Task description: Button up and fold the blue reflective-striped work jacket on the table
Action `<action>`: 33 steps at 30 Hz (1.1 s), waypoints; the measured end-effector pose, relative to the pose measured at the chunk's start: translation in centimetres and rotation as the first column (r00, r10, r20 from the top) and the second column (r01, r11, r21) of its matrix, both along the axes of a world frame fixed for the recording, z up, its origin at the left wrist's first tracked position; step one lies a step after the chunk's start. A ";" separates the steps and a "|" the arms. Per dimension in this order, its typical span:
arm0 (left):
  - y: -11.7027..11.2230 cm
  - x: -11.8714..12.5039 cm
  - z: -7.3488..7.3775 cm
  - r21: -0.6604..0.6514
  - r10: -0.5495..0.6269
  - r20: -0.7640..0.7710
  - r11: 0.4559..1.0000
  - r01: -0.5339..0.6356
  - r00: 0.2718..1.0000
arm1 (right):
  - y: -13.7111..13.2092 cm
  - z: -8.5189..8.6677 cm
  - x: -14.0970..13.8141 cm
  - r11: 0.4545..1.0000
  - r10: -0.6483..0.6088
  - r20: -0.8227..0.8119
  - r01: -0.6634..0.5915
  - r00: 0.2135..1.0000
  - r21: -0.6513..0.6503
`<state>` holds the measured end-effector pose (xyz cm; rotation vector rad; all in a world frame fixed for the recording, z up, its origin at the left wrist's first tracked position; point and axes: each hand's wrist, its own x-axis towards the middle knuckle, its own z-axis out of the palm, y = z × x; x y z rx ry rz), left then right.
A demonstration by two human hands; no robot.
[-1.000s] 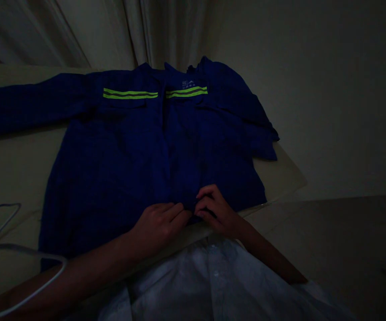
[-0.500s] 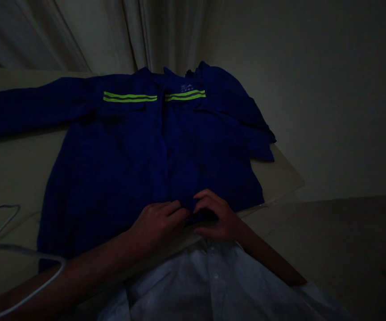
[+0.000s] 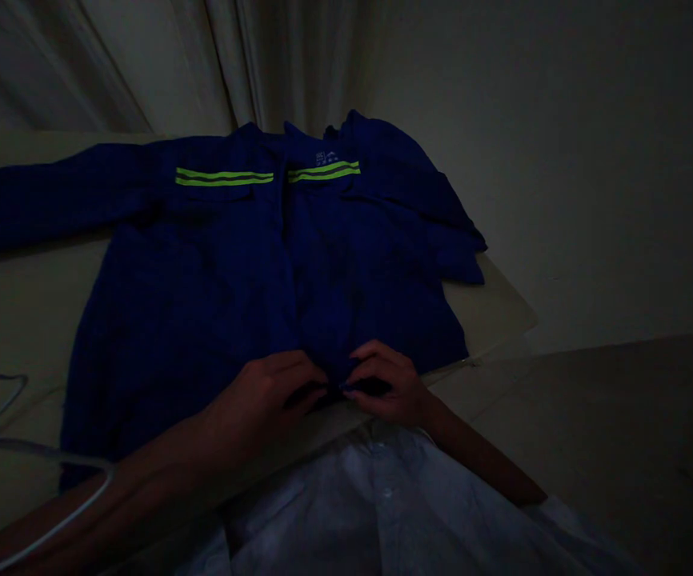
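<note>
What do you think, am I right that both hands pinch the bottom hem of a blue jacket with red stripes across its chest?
Not quite. The head view shows the stripes across the chest are yellow-green, not red. The rest holds: the left hand and the right hand both pinch the bottom hem of the blue jacket.
</note>
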<state>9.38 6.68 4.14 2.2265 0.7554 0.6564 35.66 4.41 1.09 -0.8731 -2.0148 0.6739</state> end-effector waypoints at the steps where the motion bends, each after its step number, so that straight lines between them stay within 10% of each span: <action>1: 0.0 0.1 0.0 0.052 0.003 0.008 0.999 -0.004 1.000 | 0.0 0.0 0.0 1.000 -0.001 0.008 0.001 1.000 0.011; 18: -1.7 0.6 -0.4 0.322 0.012 -0.176 0.946 0.046 0.984 | -0.1 -0.3 -0.2 0.992 0.021 0.068 -0.029 0.997 0.123; 25: -2.9 0.8 1.0 0.688 0.133 -0.211 0.724 0.051 0.968 | -0.5 0.5 -0.9 0.969 -0.028 0.176 -0.016 0.984 0.246; 33: -3.1 0.3 1.0 0.781 0.022 -0.113 0.621 0.075 0.993 | -1.2 2.6 -1.2 0.996 -0.021 0.203 0.004 0.979 0.084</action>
